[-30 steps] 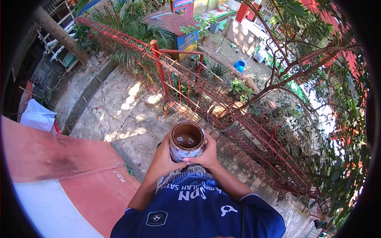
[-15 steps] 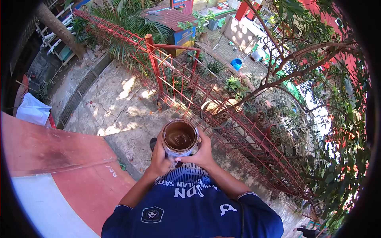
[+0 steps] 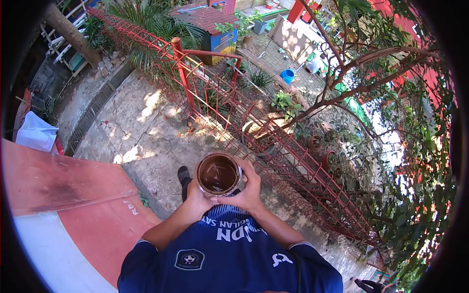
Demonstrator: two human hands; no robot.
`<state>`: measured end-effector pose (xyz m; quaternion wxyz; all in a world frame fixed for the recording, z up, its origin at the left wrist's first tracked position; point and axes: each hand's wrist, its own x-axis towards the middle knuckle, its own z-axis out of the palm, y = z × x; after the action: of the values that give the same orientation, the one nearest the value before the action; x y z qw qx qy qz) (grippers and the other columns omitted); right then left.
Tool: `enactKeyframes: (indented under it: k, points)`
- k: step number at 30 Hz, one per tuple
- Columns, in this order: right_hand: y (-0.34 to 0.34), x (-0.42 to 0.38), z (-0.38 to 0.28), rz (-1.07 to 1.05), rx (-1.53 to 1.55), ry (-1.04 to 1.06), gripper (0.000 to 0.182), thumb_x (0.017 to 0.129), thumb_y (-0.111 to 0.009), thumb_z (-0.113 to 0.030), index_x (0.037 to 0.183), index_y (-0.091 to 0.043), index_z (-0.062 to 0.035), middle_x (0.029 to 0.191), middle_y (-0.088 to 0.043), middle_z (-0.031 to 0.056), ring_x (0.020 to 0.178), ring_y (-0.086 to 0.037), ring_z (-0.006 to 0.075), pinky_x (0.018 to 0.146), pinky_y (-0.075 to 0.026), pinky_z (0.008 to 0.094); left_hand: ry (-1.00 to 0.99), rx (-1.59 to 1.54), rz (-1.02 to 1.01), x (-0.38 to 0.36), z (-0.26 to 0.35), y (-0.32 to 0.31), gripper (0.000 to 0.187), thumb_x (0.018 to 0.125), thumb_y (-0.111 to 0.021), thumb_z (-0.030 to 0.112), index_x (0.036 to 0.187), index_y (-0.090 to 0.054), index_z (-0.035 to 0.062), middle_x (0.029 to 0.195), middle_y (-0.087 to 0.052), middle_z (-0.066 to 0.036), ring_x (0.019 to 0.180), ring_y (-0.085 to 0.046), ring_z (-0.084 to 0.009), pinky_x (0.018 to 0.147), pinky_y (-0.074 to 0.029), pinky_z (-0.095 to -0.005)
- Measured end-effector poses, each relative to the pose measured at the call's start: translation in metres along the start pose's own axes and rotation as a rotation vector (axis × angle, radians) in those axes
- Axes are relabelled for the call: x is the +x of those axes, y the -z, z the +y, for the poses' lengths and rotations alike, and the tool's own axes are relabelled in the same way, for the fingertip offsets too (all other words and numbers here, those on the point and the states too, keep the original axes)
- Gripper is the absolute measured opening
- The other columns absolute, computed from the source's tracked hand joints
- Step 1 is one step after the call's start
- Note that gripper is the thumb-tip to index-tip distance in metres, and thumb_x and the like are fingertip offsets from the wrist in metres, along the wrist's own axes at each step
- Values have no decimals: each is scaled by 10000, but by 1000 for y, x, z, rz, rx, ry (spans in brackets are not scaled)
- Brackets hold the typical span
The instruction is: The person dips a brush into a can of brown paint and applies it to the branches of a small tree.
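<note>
Both hands hold a round open can (image 3: pixel 218 174) in front of my chest. Its inside is brown and shiny, like paint or another dark liquid, and its rim is smeared brown. My left hand (image 3: pixel 198 199) is closed against the can's left and lower side. On the right and near side, my right hand (image 3: pixel 248 189) wraps round it, with fingers close to the rim. The can's mouth tilts up towards me, while most of its outer wall is hidden by the hands.
A long red steel-bar frame (image 3: pixel 288 146) runs diagonally past my right side. Leafy branches (image 3: pixel 405 146) hang at the right. A red and white ledge (image 3: pixel 97 190) lies at the left, beside cracked concrete (image 3: pixel 141 117). A blue bucket (image 3: pixel 287 75) stands farther off.
The can and both hands sit slightly lower and farther left in view. The surroundings have shifted left, and more of a dark shoe shows beside the can. The grip looks the same.
</note>
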<state>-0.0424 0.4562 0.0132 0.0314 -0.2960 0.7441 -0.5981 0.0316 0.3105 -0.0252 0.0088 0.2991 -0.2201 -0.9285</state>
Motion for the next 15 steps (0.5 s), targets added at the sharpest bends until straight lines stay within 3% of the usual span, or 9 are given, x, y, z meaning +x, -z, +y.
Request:
enactKeyframes:
  k: [2, 5, 13, 15]
  points:
    - [4, -1, 0, 14, -26, 22, 944, 502, -981, -373, 1279, -599, 2, 1214, -670, 170, 1081, -652, 329, 957, -497, 425, 234, -182, -147, 3, -2, 7, 440, 1039, -464, 392, 1308, -596, 69, 1248, -667, -138, 1090, -683, -258, 909, -591, -426]
    - [5, -4, 5, 34, -53, 45, 940, 498, -977, -346, 1285, -595, 0, 1231, -667, 172, 1088, -648, 337, 959, -497, 426, 255, -233, -216, -11, 9, -23, 444, 1031, -469, 383, 1307, -594, 59, 1248, -668, -145, 1090, -688, -269, 908, -594, -431]
    - [0, -3, 11, 49, -14, 56, 1019, 470, -999, -364, 1317, -565, -1, 1293, -649, 176, 1130, -635, 349, 969, -487, 428, 221, -220, -243, 6, 9, -4, 451, 1034, -428, 373, 1278, -600, 35, 1224, -670, -183, 1079, -692, -310, 869, -610, -452]
    - [0, 2, 9, -28, -54, 121, 1052, 462, -1001, -398, 1329, -554, -4, 1313, -641, 176, 1159, -625, 349, 985, -481, 427, 239, -238, -254, 7, 12, 5, 456, 1033, -421, 378, 1274, -602, 36, 1225, -668, -190, 1069, -694, -321, 850, -616, -464]
